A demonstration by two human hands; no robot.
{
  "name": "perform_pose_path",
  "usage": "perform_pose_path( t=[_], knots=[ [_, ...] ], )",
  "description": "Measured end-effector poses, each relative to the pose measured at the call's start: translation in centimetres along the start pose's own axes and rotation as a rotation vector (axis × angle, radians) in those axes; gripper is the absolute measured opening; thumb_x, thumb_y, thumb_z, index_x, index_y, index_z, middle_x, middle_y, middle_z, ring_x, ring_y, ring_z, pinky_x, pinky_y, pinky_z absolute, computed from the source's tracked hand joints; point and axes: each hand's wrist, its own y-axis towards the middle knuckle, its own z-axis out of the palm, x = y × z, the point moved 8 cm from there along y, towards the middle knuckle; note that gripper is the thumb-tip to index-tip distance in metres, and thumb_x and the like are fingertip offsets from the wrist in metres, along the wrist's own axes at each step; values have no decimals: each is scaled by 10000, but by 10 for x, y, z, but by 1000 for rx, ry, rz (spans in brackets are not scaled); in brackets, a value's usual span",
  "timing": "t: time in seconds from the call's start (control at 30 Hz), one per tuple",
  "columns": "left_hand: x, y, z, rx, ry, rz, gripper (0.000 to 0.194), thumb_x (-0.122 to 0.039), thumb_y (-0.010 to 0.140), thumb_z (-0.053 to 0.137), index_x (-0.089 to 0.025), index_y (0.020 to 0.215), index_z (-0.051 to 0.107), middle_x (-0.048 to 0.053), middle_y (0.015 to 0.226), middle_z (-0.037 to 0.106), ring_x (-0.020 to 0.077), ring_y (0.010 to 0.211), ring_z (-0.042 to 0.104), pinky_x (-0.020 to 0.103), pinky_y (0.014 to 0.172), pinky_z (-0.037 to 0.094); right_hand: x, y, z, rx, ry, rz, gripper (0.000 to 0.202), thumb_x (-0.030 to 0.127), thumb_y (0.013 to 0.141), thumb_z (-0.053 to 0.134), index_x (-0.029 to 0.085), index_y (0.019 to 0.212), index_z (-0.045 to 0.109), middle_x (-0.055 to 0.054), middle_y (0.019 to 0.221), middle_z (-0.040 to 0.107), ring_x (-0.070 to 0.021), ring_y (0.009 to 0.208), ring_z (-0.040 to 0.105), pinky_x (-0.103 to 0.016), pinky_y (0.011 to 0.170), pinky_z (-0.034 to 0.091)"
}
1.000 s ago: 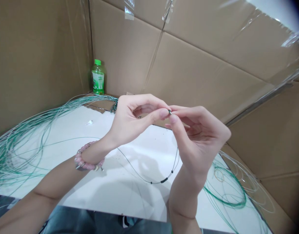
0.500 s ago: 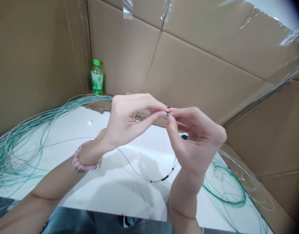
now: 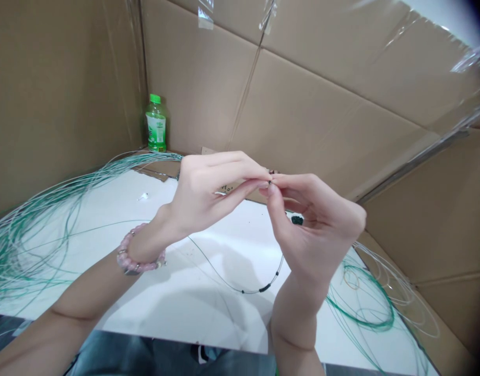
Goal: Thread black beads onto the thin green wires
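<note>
My left hand (image 3: 212, 188) and my right hand (image 3: 314, 219) meet fingertip to fingertip above the white board. Between the pinched tips sits a small dark piece (image 3: 269, 182), mostly covered by thumbs and fingers, so its kind does not show. Below them a thin dark cord (image 3: 218, 277) curves in a loop, its ends passing behind my hands. Small black beads or knots and one longer black section (image 3: 265, 288) are on it. A dark green clump (image 3: 296, 220) shows just behind my right palm. A pink bead bracelet (image 3: 126, 253) circles my left wrist.
A large bundle of green and white cords (image 3: 24, 245) spreads over the left side. Coiled green cord (image 3: 381, 326) lies at right. A green bottle (image 3: 156, 125) stands in the back corner against cardboard walls (image 3: 322, 104). The white board (image 3: 165, 308) reaches my lap.
My hands stay nearly in place, with fingertips still pinched together. The fingers of my left hand have drawn slightly closer, and the small dark piece shows less.
</note>
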Motion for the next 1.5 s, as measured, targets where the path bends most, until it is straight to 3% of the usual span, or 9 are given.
perform_pose_path(
  t=[0.33, 0.6, 0.73, 0.87, 1.03, 1.13, 1.27, 1.37, 1.5],
  knots=[
    [11, 0, 2, 20, -46, -129, 74, -215, 841, 616, -238, 804, 676, -34, 756, 716, 95, 654, 647, 198, 602, 515, -18, 3, -2, 0, 116, 97, 91, 116, 766, 675, 206, 769, 685, 79, 688, 688, -83, 608, 652, -196, 621, 585],
    [4, 2, 4, 9, 10, -39, 95, -127, 806, 614, -141, 717, 643, -22, 665, 674, 54, 586, 591, 162, 579, 502, -23, 3, 5, 65, 182, 180, 61, 126, 776, 659, 185, 778, 675, 60, 707, 680, -87, 657, 660, -201, 648, 589],
    [6, 1, 7, 66, 25, -68, 112, -149, 840, 578, -154, 736, 620, -37, 680, 642, 50, 617, 571, 182, 604, 501, -21, 7, 11, 157, 193, 174, 40, 133, 789, 638, 165, 766, 635, 19, 719, 664, -114, 697, 667, -223, 651, 576],
    [22, -1, 11, 197, 25, -243, 145, -207, 911, 519, -148, 844, 633, -29, 781, 603, 39, 707, 549, 189, 655, 515, -25, 11, 14, 287, 89, 161, 84, 111, 801, 579, 184, 764, 598, -7, 764, 645, -124, 736, 666, -228, 655, 580],
    [28, 2, 0, 100, 102, -212, 162, -207, 942, 463, -116, 862, 571, -17, 771, 519, 49, 751, 567, 199, 647, 474, -45, 7, 18, 561, 0, 228, 186, 67, 744, 568, 239, 675, 586, 27, 712, 646, -126, 747, 673, -205, 585, 565],
    [31, 2, 3, 129, 140, -214, 172, -203, 929, 464, -137, 859, 607, -11, 775, 543, 58, 719, 584, 193, 638, 470, -53, 3, 18, 650, -12, 264, 187, 46, 732, 591, 223, 686, 629, 46, 709, 668, -107, 716, 667, -190, 604, 569],
    [37, 0, 11, 178, 150, -237, 168, -213, 912, 495, -129, 849, 626, -10, 786, 595, 54, 695, 566, 176, 634, 488, -56, 7, 17, 580, 48, 247, 91, 151, 806, 601, 156, 845, 682, 27, 789, 695, -80, 755, 665, -170, 668, 553],
    [36, -1, 14, 112, 33, -179, 97, -180, 862, 576, -135, 786, 615, -22, 706, 596, 56, 653, 562, 182, 590, 493, -59, 13, 17, 473, 103, 224, 173, 258, 838, 573, 139, 867, 694, 21, 782, 706, -77, 763, 670, -168, 671, 526],
    [43, -2, 21, 22, -61, -235, 111, -105, 805, 618, -136, 701, 598, -31, 628, 593, 49, 593, 553, 170, 547, 482, -62, 14, 32, 494, 190, 208, 190, 288, 833, 548, 166, 845, 692, 63, 718, 705, -76, 730, 677, -175, 644, 527]
  ],
)
